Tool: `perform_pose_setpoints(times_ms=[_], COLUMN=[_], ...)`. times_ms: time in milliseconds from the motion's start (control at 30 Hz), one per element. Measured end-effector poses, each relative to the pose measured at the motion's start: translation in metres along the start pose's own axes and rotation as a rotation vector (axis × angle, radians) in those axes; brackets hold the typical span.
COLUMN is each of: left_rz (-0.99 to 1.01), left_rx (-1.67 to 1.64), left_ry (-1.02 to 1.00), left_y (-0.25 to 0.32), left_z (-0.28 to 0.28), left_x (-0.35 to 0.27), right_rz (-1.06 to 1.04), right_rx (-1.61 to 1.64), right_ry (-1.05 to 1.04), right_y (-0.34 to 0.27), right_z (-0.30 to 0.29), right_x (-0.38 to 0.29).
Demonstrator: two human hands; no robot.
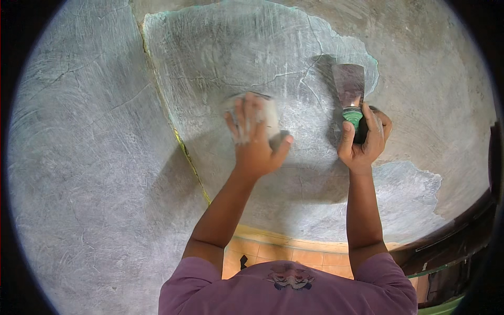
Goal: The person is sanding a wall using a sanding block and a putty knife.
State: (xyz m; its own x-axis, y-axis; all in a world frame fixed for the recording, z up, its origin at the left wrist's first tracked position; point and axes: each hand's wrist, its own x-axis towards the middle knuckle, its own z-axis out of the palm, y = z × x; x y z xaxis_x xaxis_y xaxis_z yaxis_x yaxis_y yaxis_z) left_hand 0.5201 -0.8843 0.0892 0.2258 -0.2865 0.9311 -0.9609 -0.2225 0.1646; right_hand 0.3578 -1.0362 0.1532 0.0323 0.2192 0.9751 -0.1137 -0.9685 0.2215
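My left hand [254, 141] lies spread over a pale, flat sheet or pad [271, 116], pressed against a grey plastered wall [252, 51]; both are blurred. Whether it is sandpaper I cannot tell. To the right, my right hand [365, 138] grips the green handle of a putty knife [350, 88], its wide metal blade pointing up along the wall. Fine cracks and pale scuff marks run over the plaster around both hands. The patch between them has an uneven, lighter edge at the upper right.
A yellowish seam [185, 151] runs down the wall at the corner, left of my left hand. Orange floor tiles [307, 256] show below, with a small black object [243, 262] on them. Dark wooden furniture or trim [449, 240] stands at the lower right.
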Motion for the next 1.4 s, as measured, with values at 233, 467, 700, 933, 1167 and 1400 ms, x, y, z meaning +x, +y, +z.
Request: perform_pose_setpoints(times_ms=[233,467,700,933,1167,1400], left_rz=[-0.219,-0.197,-0.139,-0.160,-0.152,-0.165], left_rx=[-0.007,0.021,0.054,0.013,0.045,0.050], left_ry=[0.146,0.114,0.168,0.118,0.158,0.174], left_y=[-0.036,-0.058,-0.059,-0.060,-0.061,-0.061], left_z=[-0.029,-0.020,-0.028,-0.023,-0.037,-0.024], left_x=[0.025,-0.013,0.008,-0.017,0.015,-0.009], right_rz=[0.013,0.015,-0.004,0.002,0.008,0.018], right_rx=[0.015,0.008,-0.002,-0.014,-0.032,-0.001], right_ry=[0.030,-0.001,0.074,-0.026,0.046,-0.042], right_y=[0.002,-0.002,0.004,-0.002,0.000,-0.002], right_z=[0.000,0.002,0.005,0.001,0.004,0.001], right_x=[-0.002,0.000,0.000,0.000,0.000,-0.002])
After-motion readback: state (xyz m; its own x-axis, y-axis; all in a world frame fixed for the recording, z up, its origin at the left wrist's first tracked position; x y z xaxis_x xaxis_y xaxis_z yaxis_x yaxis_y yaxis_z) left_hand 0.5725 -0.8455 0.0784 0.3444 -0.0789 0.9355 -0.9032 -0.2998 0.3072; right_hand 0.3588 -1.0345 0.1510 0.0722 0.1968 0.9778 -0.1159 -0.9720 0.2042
